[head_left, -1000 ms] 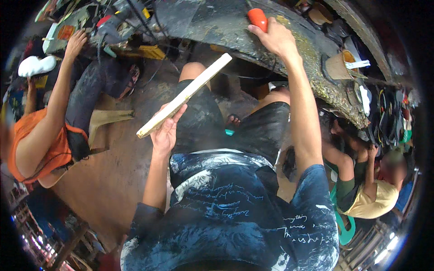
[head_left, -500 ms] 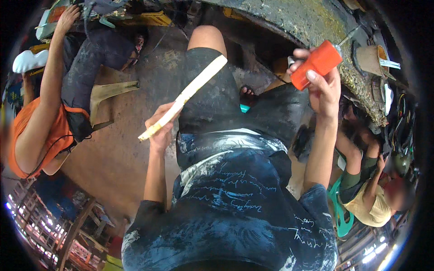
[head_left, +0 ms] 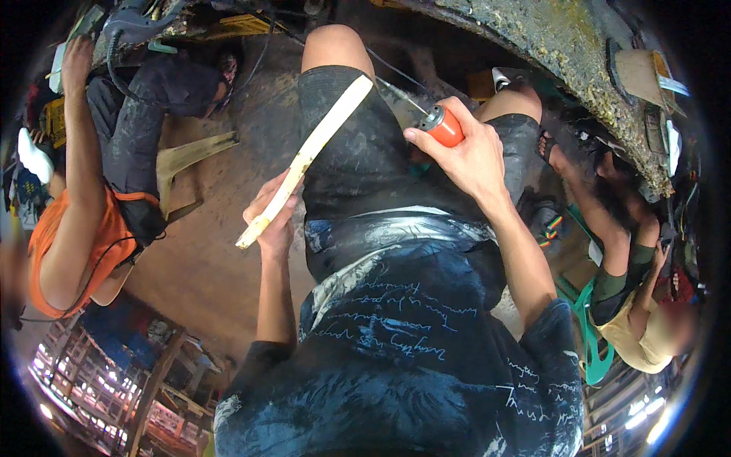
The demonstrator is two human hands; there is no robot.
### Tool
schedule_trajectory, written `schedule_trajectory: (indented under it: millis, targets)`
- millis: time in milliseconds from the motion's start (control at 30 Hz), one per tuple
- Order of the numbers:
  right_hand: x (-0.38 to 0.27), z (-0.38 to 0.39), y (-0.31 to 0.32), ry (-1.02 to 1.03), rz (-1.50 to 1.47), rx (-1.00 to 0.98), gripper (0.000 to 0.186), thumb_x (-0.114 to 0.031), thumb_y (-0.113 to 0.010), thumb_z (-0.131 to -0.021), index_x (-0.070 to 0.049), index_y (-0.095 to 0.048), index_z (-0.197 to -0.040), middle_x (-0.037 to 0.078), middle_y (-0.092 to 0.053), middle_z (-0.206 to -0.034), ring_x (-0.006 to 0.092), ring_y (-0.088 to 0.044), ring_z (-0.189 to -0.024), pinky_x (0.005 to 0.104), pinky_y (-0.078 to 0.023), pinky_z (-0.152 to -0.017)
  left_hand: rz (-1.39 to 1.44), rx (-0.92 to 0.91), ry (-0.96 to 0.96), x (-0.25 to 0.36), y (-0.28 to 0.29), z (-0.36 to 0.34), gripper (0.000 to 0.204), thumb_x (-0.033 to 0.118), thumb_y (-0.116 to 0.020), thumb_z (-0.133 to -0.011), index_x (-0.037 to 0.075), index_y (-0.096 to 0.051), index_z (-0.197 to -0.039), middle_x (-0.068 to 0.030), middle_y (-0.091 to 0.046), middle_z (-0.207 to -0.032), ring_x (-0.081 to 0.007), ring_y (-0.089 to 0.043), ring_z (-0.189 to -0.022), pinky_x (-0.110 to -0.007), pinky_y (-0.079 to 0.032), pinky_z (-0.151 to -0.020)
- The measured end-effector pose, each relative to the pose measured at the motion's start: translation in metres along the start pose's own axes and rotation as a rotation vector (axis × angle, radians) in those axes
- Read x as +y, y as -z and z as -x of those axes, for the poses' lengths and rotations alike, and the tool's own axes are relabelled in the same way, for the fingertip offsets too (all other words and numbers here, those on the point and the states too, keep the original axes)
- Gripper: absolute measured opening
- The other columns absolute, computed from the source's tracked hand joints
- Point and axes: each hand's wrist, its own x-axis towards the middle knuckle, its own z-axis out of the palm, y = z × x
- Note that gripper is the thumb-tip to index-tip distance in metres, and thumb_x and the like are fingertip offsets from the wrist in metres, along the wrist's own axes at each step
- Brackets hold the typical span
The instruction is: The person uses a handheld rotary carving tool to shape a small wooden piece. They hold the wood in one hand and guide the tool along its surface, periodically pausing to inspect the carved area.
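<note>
My left hand (head_left: pixel 270 209) is closed around a long cream strip (head_left: pixel 312 145) that slants up to the right over my left thigh. My right hand (head_left: pixel 464 152) grips a red tool (head_left: pixel 446 130) with a dark end cap and a thin metal shaft (head_left: pixel 407 98). That shaft points up-left toward the upper end of the strip, over the gap between my knees. Whether its tip touches the strip I cannot tell.
A worn, crusted bench (head_left: pixel 548 53) crosses the top right, holding a cardboard container (head_left: pixel 632 72). A co-worker in orange (head_left: pixel 61 259) sits at the left beside a beige chair (head_left: pixel 190 152), another in yellow (head_left: pixel 632 343) at the right on a green chair (head_left: pixel 594 358). Cables hang top left.
My right hand has brought the red tool down from the bench and turned it, its shaft now toward the strip. My left hand still holds the strip, slightly shifted.
</note>
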Motion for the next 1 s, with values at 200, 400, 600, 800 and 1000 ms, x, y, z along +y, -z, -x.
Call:
schedule_trajectory:
  millis: [200, 400, 600, 800, 1000]
  targets:
    - [-0.006, -0.003, -0.009, -0.025, 0.074, -0.009, 0.071, -0.078, -0.079, -0.084, -0.016, -0.075, -0.118, 0.023, -0.08, -0.087, 0.0477, -0.079, -0.091, 0.0566, -0.061, -0.087, -0.046, 0.006, -0.038, 0.0, -0.002, 0.002, 0.031, -0.005, -0.083, -0.088, -0.01, -0.08, -0.118, -0.0309, -0.074, -0.136, -0.0358, -0.076, -0.122, -0.044, -0.06, -0.106]
    - [-0.005, -0.003, -0.009, -0.066, 0.126, -0.031, 0.074, -0.079, -0.08, -0.082, -0.014, -0.074, -0.117, 0.02, -0.081, -0.091, 0.0449, -0.079, -0.093, 0.0543, -0.06, -0.088, -0.053, 0.014, -0.021, -0.001, -0.004, 0.004, 0.035, -0.003, -0.085, -0.088, -0.009, -0.08, -0.122, -0.0294, -0.075, -0.136, -0.0346, -0.076, -0.122, -0.043, -0.058, -0.109]
    - [-0.005, -0.003, -0.012, 0.003, 0.154, 0.023, 0.074, -0.081, -0.077, -0.083, -0.015, -0.075, -0.117, 0.023, -0.08, -0.085, 0.0467, -0.079, -0.089, 0.0556, -0.062, -0.086, -0.062, 0.003, -0.022, -0.001, -0.003, 0.003, 0.036, -0.003, -0.085, -0.088, -0.008, -0.08, -0.122, -0.0293, -0.075, -0.136, -0.0343, -0.075, -0.124, -0.042, -0.058, -0.109]
    - [-0.006, 0.0, -0.012, -0.013, 0.146, -0.032, 0.073, -0.078, -0.08, -0.083, -0.012, -0.073, -0.114, 0.022, -0.08, -0.086, 0.0459, -0.079, -0.089, 0.055, -0.06, -0.086, -0.033, -0.007, -0.024, -0.004, 0.001, 0.003, 0.034, -0.006, -0.085, -0.087, -0.006, -0.081, -0.121, -0.0295, -0.074, -0.138, -0.0354, -0.074, -0.126, -0.044, -0.058, -0.11]
    - [-0.005, -0.006, -0.017, -0.013, 0.145, 0.015, 0.074, -0.079, -0.08, -0.083, -0.012, -0.073, -0.116, 0.021, -0.079, -0.087, 0.0466, -0.079, -0.089, 0.0556, -0.059, -0.087, -0.056, -0.033, -0.038, -0.007, 0.006, 0.005, 0.035, -0.001, -0.085, -0.09, -0.01, -0.077, -0.122, -0.0302, -0.073, -0.137, -0.0384, -0.072, -0.129, -0.051, -0.055, -0.115]
